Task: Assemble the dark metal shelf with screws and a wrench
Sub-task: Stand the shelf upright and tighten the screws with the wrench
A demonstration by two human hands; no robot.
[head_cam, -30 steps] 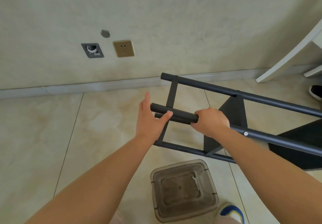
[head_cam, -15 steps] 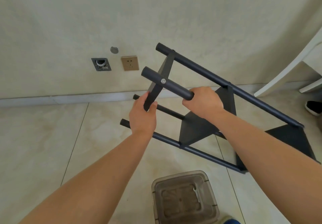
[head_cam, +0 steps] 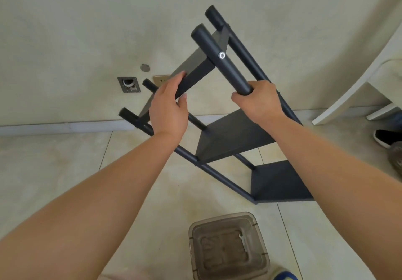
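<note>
The dark metal shelf [head_cam: 237, 136] stands tilted on the tiled floor, its round posts leaning toward me. My right hand [head_cam: 258, 101] grips the nearest post [head_cam: 219, 55] just below a silver screw [head_cam: 221, 55]. My left hand [head_cam: 169, 105] holds the edge of the top shelf panel [head_cam: 193, 73], fingers over it and thumb beneath. Two lower panels sit between the posts, the lowest [head_cam: 280, 181] near the floor. A small wrench [head_cam: 242, 242] lies in the plastic box below.
A clear plastic box [head_cam: 228, 247] sits on the floor close to my feet. The wall behind carries a socket plate [head_cam: 161, 79] and a metal fitting [head_cam: 129, 85]. White furniture legs [head_cam: 356, 88] and a black shoe [head_cam: 387, 138] are at the right.
The shelf has swung up from lying nearly flat to a steep tilt. My left hand went from touching the post to holding the top panel's edge; my right hand kept its grip.
</note>
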